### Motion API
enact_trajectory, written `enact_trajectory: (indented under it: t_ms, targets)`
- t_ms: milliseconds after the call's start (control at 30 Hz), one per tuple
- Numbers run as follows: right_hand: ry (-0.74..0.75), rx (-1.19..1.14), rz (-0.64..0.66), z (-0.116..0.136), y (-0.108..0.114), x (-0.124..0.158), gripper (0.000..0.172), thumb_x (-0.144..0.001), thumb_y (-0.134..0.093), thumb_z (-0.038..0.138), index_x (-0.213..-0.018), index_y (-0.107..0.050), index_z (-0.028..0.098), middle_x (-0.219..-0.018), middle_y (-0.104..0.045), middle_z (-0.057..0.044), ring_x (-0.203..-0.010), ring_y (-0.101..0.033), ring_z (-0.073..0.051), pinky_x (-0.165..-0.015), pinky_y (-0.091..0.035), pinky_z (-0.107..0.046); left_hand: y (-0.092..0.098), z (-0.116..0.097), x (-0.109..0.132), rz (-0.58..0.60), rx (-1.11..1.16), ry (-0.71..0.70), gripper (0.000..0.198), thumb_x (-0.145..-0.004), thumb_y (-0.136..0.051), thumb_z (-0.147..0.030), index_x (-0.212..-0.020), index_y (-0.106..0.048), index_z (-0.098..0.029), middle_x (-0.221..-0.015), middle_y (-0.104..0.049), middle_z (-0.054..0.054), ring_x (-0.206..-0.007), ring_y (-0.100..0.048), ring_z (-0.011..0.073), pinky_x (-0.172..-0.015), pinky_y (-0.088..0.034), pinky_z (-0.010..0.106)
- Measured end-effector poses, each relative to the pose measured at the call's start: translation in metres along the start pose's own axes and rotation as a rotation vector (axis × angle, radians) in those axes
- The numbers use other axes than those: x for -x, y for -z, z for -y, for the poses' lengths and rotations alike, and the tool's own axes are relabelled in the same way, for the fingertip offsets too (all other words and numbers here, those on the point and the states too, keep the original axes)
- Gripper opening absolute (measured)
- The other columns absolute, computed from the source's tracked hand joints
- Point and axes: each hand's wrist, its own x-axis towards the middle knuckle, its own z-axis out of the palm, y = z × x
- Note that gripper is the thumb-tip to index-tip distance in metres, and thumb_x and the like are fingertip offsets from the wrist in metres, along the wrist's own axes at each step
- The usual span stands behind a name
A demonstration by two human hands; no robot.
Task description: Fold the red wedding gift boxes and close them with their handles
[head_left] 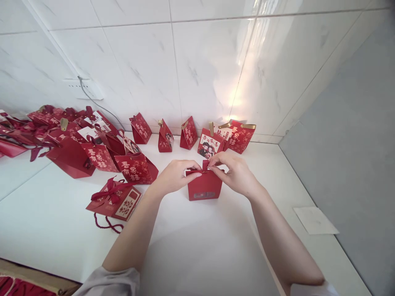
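A small red gift box [204,187] stands upright on the white tabletop [197,246], in the middle of the view. My left hand [176,176] pinches the top flap of the box from the left, fingers closed on it. On the right, my right hand [233,172] grips the same top edge, its fingers pressed together around a red tab. Both hands meet over the box's top, which hides the closure beneath them.
Several closed red gift boxes [189,133] stand in a row along the tiled wall. A pile of larger red bags [77,144] lies at the left, and a red box with a ribbon bow [115,200] lies flat nearby. A white paper sheet [314,220] rests at the right.
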Motion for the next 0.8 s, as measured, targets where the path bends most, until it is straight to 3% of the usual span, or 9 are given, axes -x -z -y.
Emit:
enact_trajectory:
  t_ms: [133, 300, 400, 500, 800]
  targets:
    - [-0.1, 0.012, 0.125, 0.001, 0.004, 0.001, 0.004, -0.091, -0.054, 0.02, -0.091, -0.054, 0.024, -0.091, -0.066, -0.001, -0.078, -0.063, -0.017, -0.063, -0.048, -0.028, -0.002, -0.001, 0.0, 0.005, -0.024, -0.016, 0.018, -0.088, -0.053, -0.033, -0.092, -0.067, -0.021, -0.09, -0.07, 0.0, -0.081, -0.062, 0.015, -0.065, -0.044, 0.023]
    - [-0.148, 0.051, 0.165, 0.001, 0.003, 0.001, 0.008, -0.089, -0.056, 0.023, -0.097, -0.053, 0.024, -0.093, -0.065, -0.002, -0.076, -0.062, -0.018, -0.063, -0.046, -0.029, -0.008, -0.006, -0.002, -0.031, -0.058, -0.031, 0.023, -0.09, -0.05, -0.035, -0.091, -0.067, -0.021, -0.085, -0.069, 0.002, -0.076, -0.06, 0.016, -0.066, -0.043, 0.025]
    - [-0.132, 0.114, 0.182, 0.0, 0.003, 0.001, 0.002, -0.091, -0.054, 0.023, -0.089, -0.054, 0.023, -0.087, -0.064, -0.002, -0.071, -0.058, -0.017, -0.06, -0.043, -0.027, -0.01, -0.007, -0.002, -0.05, -0.091, -0.027, 0.024, -0.09, -0.049, -0.035, -0.088, -0.067, -0.02, -0.08, -0.067, 0.003, -0.072, -0.059, 0.0159, -0.063, -0.042, 0.026]
    - [-0.102, 0.158, 0.197, 0.0, 0.002, 0.0, 0.01, -0.091, -0.053, 0.023, -0.082, -0.053, 0.022, -0.08, -0.062, -0.001, -0.067, -0.055, -0.015, -0.058, -0.04, -0.026, -0.011, -0.005, -0.002, -0.05, -0.118, -0.026, 0.024, -0.091, -0.048, -0.034, -0.086, -0.067, -0.02, -0.077, -0.066, 0.003, -0.069, -0.057, 0.0155, -0.062, -0.04, 0.026]
    - [-0.08, 0.149, 0.244, -0.001, 0.004, 0.001, 0.013, -0.094, -0.046, 0.017, -0.09, -0.057, 0.022, -0.085, -0.064, -0.002, -0.07, -0.058, -0.016, -0.061, -0.041, -0.027, -0.009, -0.003, -0.001, -0.023, -0.111, -0.025, 0.021, -0.091, -0.047, -0.029, -0.084, -0.064, -0.019, -0.076, -0.064, 0.001, -0.067, -0.053, 0.0133, -0.06, -0.038, 0.024]
